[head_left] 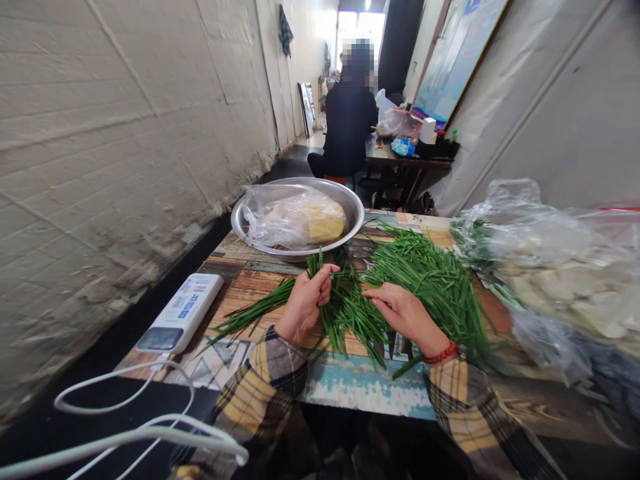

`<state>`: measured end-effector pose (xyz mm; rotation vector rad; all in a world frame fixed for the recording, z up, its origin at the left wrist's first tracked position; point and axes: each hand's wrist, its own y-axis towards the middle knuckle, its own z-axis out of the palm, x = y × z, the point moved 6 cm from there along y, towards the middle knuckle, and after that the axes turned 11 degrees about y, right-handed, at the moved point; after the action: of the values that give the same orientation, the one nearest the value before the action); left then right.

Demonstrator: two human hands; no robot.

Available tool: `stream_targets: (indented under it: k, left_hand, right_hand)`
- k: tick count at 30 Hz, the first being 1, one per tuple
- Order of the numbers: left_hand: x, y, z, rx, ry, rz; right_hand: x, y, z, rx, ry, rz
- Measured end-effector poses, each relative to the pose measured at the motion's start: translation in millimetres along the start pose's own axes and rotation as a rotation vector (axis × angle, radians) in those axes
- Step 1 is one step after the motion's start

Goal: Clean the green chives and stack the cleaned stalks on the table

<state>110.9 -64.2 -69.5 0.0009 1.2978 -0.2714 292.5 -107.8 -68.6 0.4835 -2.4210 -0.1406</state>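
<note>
My left hand [310,295] is wrapped round a small bunch of garlic chives [314,264], whose ends stick up above the fist. Opposite it, my right hand [401,312] has thumb and forefinger pinched together over the loose chives [350,310] in the middle of the table. Whatever lies between those fingertips is too small to make out. Beyond and to the right of my right hand spreads a large heap of chives [425,267]. A thinner row of chives [265,307] lies left of my left hand.
A metal basin [357,227] with a plastic-wrapped yellowish lump [320,217] stands at the table's far side. Left lies a white power bank [187,310] with a cable [125,433]. Plastic bags [565,267] crowd the right. A person [347,123] sits farther back.
</note>
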Motion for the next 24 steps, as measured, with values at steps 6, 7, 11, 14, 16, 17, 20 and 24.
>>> stream_targets:
  k: [6,7,11,14,16,17,20,24]
  left_hand:
    - [1,1,-1.0,-0.005,-0.003,0.0]
    - [1,1,-1.0,-0.004,-0.003,0.004]
    - [2,2,-1.1,0.008,-0.008,0.011]
    - [2,1,-0.7,0.017,-0.005,0.012]
    - [1,1,-0.2,0.018,-0.001,0.016]
    - [0,1,-0.2,0.015,0.001,0.017]
    - [0,1,-0.3,0.004,0.005,0.009]
    - [2,2,-1.4,-0.012,0.004,-0.009]
  right_hand:
    - [-35,-6,-34,-0.305,0.064,0.169]
    - [-39,-7,-37,-0.311,0.021,0.187]
    - [-42,-9,-35,-0.228,-0.166,0.176]
    - [-35,-10,-29,-0.176,-0.298,0.151]
    - [-32,-10,-26,-0.156,-0.334,0.155]
    - [-30,-9,-24,-0.144,-0.333,0.157]
    - [-29,-7,-21,-0.129,-0.227,0.175]
    - [-34,-5,-18,-0.191,0.24,0.281]
